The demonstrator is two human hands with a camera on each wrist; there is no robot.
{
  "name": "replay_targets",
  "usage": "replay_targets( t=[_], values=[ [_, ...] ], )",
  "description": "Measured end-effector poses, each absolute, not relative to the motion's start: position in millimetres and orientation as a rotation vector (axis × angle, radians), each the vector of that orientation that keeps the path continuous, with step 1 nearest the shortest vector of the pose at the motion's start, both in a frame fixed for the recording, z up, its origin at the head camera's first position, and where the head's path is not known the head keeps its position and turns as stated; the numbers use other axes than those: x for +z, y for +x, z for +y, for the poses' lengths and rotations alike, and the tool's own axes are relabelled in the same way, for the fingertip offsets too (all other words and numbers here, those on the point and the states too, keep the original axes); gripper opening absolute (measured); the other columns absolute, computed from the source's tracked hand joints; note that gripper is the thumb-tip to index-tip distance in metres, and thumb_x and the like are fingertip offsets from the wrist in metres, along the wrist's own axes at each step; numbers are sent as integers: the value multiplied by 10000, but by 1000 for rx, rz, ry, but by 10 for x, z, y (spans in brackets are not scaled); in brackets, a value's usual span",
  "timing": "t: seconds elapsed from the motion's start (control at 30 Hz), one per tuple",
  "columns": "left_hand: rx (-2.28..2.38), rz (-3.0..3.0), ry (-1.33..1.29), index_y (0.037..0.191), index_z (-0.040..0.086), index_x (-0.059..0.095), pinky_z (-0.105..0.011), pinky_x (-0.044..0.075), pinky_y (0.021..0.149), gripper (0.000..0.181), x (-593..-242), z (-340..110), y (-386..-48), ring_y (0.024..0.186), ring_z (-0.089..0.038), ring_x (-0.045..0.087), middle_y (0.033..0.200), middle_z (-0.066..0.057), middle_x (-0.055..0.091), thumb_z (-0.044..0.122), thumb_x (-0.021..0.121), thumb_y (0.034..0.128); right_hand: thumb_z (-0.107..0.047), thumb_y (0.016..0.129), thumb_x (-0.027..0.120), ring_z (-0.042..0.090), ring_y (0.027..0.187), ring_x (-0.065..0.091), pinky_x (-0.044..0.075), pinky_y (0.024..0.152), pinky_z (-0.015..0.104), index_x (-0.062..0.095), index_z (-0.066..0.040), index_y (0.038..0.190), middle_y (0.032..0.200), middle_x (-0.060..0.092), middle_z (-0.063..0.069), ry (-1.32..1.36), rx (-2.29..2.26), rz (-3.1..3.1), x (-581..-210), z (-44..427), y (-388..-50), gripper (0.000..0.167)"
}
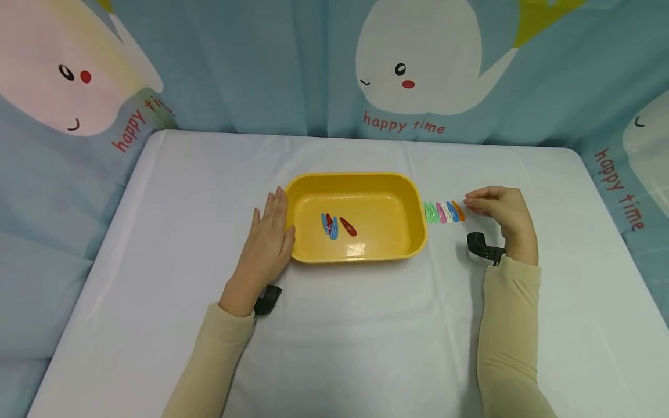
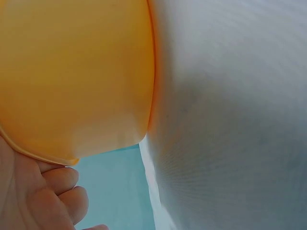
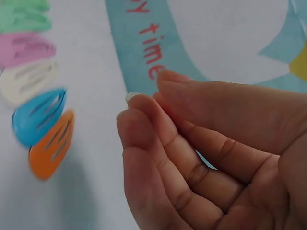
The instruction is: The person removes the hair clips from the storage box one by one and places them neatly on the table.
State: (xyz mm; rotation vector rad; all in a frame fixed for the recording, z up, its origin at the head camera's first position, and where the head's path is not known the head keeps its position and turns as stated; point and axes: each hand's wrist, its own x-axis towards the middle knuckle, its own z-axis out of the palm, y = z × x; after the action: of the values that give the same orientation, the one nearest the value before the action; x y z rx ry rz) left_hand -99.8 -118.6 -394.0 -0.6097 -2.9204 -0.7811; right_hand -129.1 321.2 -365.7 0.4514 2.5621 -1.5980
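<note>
Gripping nothing, my right hand (image 1: pixel 503 212) is hanging with loosely curled fingers just right of the hair-clip row (image 1: pixel 442 212), whose orange clip (image 3: pixel 51 147) is lying nearest. From left to right, the row is running green, pink, white, blue, orange on the white table (image 1: pixel 366 331), just right of the yellow tray (image 1: pixel 387 216). Straight-fingered, my left hand (image 1: pixel 265 239) is resting against the tray's left rim. Red and blue clips (image 1: pixel 334 230) are lying inside, mostly left of its middle.

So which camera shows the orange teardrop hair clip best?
Right wrist view: the orange teardrop hair clip looks biggest, with its slots clear. Head view shows it tiny; left wrist view, not at all.
</note>
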Motion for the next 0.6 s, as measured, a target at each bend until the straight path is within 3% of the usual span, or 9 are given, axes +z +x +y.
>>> replay_targets(
  t=[0.2, 0.6],
  values=[
    [-776, -2910, -619, 1492, -37, 70, -546, 63, 1114, 610, -3938, -1188, -996, 1430, -304, 81, 1558, -156, 74, 208, 336, 1000, -76, 888, 639, 5, 742, 652, 519, 684, 168, 704, 10, 968, 779, 664, -140, 343, -1640, 2570, -3545, 3098, -1271, 135],
    [-791, -2925, -606, 1493, -31, 51, -540, 63, 1116, 617, -3932, -1185, -986, 1431, -301, 79, 1560, -151, 68, 214, 334, 1002, -123, 863, 687, 88, 773, 662, 509, 740, 178, 724, -15, 940, 797, 694, -91, 180, -1676, 2587, -3280, 2812, -1215, 138]
  ],
)
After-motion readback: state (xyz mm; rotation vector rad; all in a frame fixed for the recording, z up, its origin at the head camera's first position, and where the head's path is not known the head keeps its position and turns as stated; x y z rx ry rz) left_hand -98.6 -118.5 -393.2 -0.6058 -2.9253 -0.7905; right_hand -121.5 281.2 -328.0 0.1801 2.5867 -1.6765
